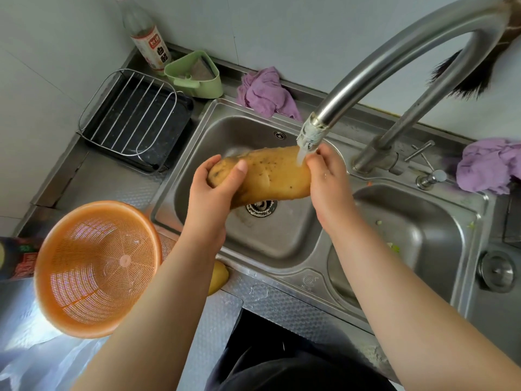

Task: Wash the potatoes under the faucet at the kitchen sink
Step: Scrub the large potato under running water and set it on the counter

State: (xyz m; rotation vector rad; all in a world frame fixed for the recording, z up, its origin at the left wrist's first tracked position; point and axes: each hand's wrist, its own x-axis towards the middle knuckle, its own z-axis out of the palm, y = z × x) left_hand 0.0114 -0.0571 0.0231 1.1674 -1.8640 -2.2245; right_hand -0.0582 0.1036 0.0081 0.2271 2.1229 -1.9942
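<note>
A long yellow-brown potato (pixel 270 173) with dark specks is held level over the left basin of the steel sink (pixel 197 153). My left hand (pixel 217 187) grips its left end, thumb on top. My right hand (pixel 327 176) holds its right end. Water runs from the curved steel faucet (pixel 366 77) spout onto the potato's right end, beside my right fingers. A second potato (pixel 218 277) lies on the sink's front ledge, partly hidden by my left forearm.
An orange plastic colander (pixel 93 266) stands on the counter at the left. A wire rack in a dark tray (pixel 132 117), a green strainer box (pixel 194 74), a bottle (pixel 146 35) and purple cloths (pixel 265 91) line the back. The right basin (pixel 417 235) holds green scraps.
</note>
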